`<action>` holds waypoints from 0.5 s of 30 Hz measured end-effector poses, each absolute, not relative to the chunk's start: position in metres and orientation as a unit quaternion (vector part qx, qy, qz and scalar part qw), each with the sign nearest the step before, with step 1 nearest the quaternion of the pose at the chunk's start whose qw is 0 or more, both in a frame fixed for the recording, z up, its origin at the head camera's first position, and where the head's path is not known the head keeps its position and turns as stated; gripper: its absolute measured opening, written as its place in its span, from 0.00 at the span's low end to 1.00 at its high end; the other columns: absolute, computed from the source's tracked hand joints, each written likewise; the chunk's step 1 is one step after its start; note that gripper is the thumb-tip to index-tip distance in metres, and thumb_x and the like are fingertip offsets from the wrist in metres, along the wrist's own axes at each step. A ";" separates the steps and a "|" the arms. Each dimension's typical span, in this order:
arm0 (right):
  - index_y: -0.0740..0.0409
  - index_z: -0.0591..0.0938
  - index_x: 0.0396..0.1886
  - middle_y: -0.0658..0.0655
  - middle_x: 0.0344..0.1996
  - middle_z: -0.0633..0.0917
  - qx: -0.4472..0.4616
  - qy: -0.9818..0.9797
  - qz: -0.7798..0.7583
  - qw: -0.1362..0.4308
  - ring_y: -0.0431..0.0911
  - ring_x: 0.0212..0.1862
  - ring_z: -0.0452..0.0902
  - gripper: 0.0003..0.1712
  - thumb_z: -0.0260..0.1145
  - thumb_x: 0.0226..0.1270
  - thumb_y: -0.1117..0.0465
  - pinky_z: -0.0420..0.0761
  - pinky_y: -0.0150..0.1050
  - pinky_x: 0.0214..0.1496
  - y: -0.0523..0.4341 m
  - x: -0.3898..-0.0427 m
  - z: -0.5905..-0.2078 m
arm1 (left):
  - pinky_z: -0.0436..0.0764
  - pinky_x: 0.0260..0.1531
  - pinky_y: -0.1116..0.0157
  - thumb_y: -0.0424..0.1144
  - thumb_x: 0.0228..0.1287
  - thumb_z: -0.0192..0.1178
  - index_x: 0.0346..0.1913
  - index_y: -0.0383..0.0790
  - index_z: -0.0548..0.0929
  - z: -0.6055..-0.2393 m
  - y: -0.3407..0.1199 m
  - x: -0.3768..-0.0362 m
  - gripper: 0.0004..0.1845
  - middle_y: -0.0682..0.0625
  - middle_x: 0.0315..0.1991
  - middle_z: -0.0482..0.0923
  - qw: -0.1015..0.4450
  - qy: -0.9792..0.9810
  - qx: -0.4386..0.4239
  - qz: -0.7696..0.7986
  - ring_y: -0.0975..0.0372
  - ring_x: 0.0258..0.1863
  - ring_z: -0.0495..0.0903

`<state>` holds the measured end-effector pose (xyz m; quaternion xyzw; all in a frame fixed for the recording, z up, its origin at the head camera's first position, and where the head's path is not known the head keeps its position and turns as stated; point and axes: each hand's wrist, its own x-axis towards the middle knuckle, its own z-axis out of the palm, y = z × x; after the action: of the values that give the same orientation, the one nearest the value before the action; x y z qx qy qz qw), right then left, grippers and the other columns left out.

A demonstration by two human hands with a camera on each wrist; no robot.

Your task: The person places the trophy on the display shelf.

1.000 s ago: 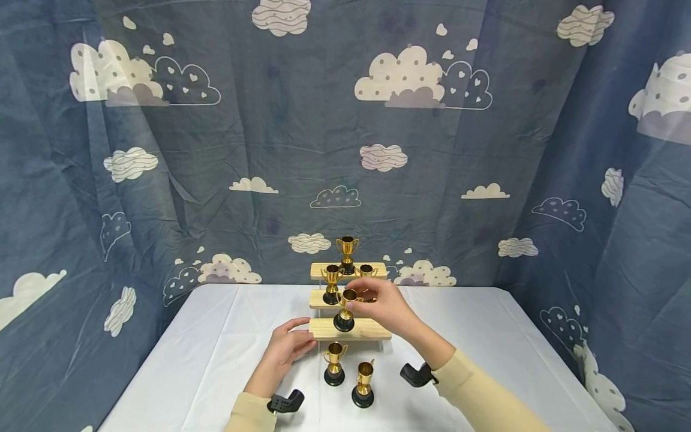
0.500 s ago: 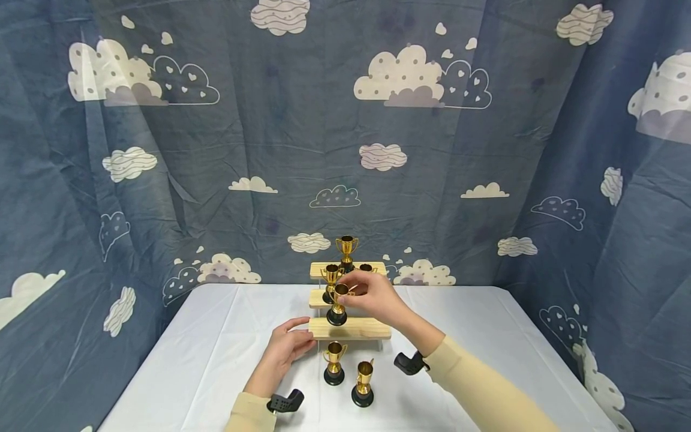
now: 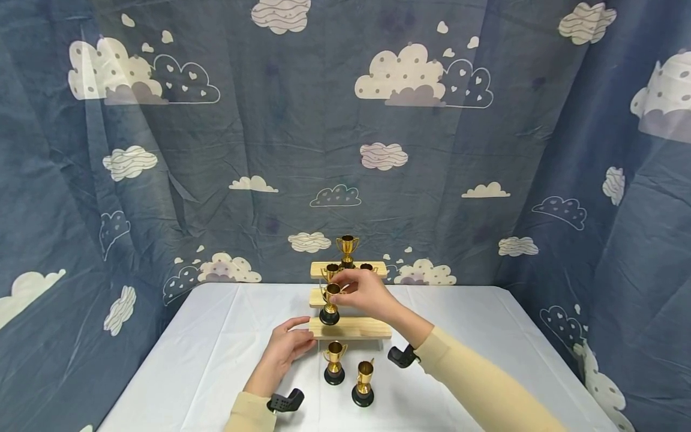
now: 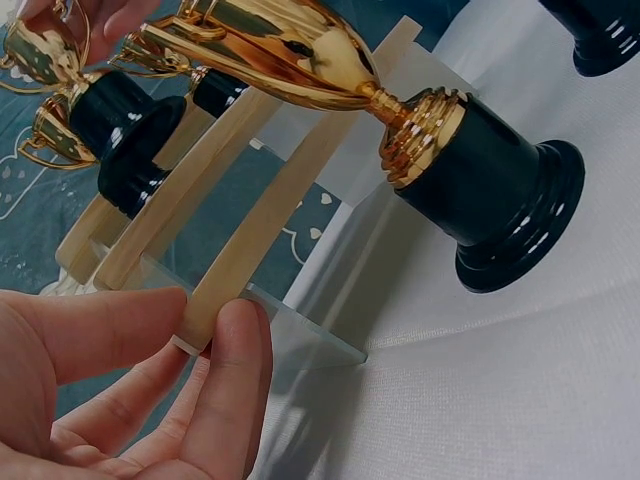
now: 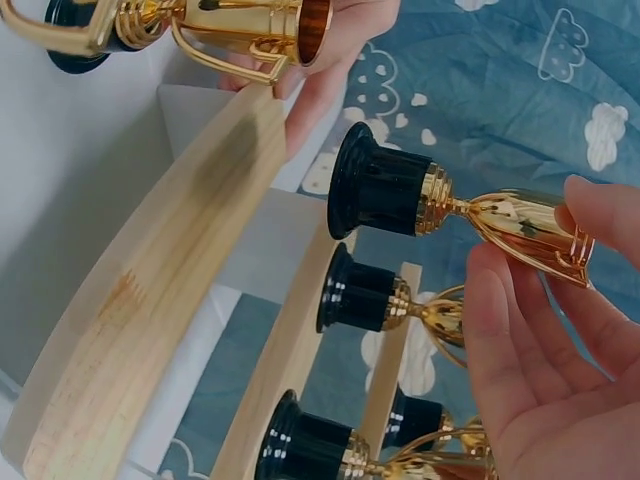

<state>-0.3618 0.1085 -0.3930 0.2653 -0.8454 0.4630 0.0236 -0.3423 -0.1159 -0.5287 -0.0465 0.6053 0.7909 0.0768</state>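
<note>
We see the right hand (image 3: pixel 364 294) pinching a small gold trophy (image 3: pixel 329 303) by its cup, w/ the black base hanging just above the left part of the lowest step of a three-step wooden stand (image 3: pixel 351 328); from the right wrist view the base looks clear of the wood, not touching. The left hand (image 3: pixel 286 351) grips the left end of that lowest step, thumb and fingers (image 4: pixel 225 390) curled round the plank's end, the rest of the hand resting on the white-clothed surface (image 3: pixel 475 336).

On the middle step, behind the held trophy, another trophy (image 3: pixel 330 271) stands mostly hidden by it. On the top step one trophy (image 3: pixel 347 249) stands upright at centre, and a 2nd (image 3: pixel 367 267) peeks out just behind the right hand's knuckles.

In front of the stand, two more trophies stand upright on the surface: one (image 3: pixel 335 363) just below the lowest step's left half, the other (image 3: pixel 363 384) nearer to us & slightly right. Both are apart from either hand.

Backdrop: a blue curtain w/ cloud print (image 3: pixel 162 150) wrapping round three sides. Both arms wear cream sleeves (image 3: pixel 486 390).
</note>
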 end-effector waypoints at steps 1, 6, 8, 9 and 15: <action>0.49 0.87 0.49 0.49 0.40 0.87 0.266 -0.846 0.461 0.023 0.45 0.39 0.86 0.19 0.79 0.57 0.57 0.87 0.37 0.41 0.108 -0.363 -0.393 | 0.87 0.47 0.59 0.22 0.60 0.63 0.68 0.27 0.71 -0.528 -0.116 -0.342 0.31 0.34 0.49 0.81 0.077 0.605 -0.046 0.791 0.56 0.39 0.86; 0.51 0.87 0.50 0.49 0.40 0.87 0.269 -0.853 0.447 0.026 0.45 0.39 0.86 0.20 0.79 0.57 0.57 0.87 0.37 0.41 0.104 -0.366 -0.394 | 0.87 0.47 0.60 0.23 0.60 0.63 0.68 0.27 0.71 -0.527 -0.116 -0.344 0.31 0.33 0.51 0.80 0.076 0.607 -0.044 0.790 0.56 0.39 0.86; 0.51 0.87 0.50 0.49 0.40 0.87 0.270 -0.855 0.442 0.025 0.46 0.39 0.86 0.20 0.79 0.57 0.57 0.87 0.37 0.41 0.103 -0.367 -0.395 | 0.88 0.46 0.60 0.23 0.60 0.62 0.68 0.27 0.71 -0.527 -0.116 -0.344 0.30 0.34 0.50 0.80 0.075 0.606 -0.043 0.791 0.56 0.39 0.86; 0.50 0.87 0.50 0.49 0.40 0.87 0.270 -0.856 0.440 0.024 0.46 0.39 0.86 0.20 0.79 0.57 0.57 0.87 0.37 0.40 0.102 -0.368 -0.396 | 0.88 0.46 0.60 0.22 0.60 0.62 0.67 0.27 0.71 -0.527 -0.116 -0.344 0.30 0.34 0.49 0.80 0.074 0.605 -0.041 0.792 0.56 0.38 0.86; 0.49 0.87 0.50 0.48 0.41 0.86 0.282 -0.863 0.419 0.016 0.43 0.38 0.85 0.19 0.78 0.58 0.55 0.87 0.35 0.40 0.099 -0.370 -0.402 | 0.88 0.45 0.59 0.22 0.60 0.62 0.67 0.26 0.71 -0.529 -0.116 -0.343 0.30 0.36 0.47 0.82 0.074 0.602 -0.038 0.794 0.56 0.37 0.86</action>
<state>-0.3700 0.0987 -0.4024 0.2822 -0.8629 0.4189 0.0156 -0.3432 -0.1158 -0.5287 -0.0380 0.6017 0.7944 0.0737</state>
